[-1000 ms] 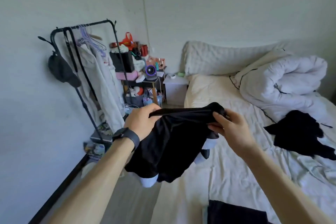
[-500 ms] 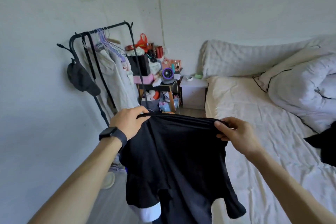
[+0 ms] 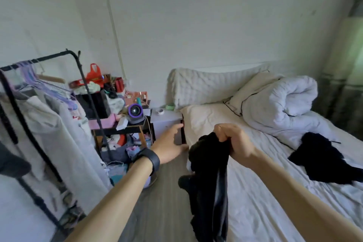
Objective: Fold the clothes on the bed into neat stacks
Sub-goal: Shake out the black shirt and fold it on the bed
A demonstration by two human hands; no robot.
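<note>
My right hand (image 3: 232,144) is squeezing the top of a black piece of clothing (image 3: 208,175) in a tight fist. It is hanging down from my fist in one long bunch. My left hand (image 3: 170,144) is holding nothing. Its fingers are stretched out, just to the left of the bunch. Under my hands are the floor (image 3: 167,192) and the edge of the bed (image 3: 255,192). Far to the right of my right hand, another black piece (image 3: 322,160) is lying on the bed, near a rolled white blanket (image 3: 284,108). I think the bunch could slip onto the floor, because only one hand is holding it. It is also scrunched up, so the fold could come out messy.
</note>
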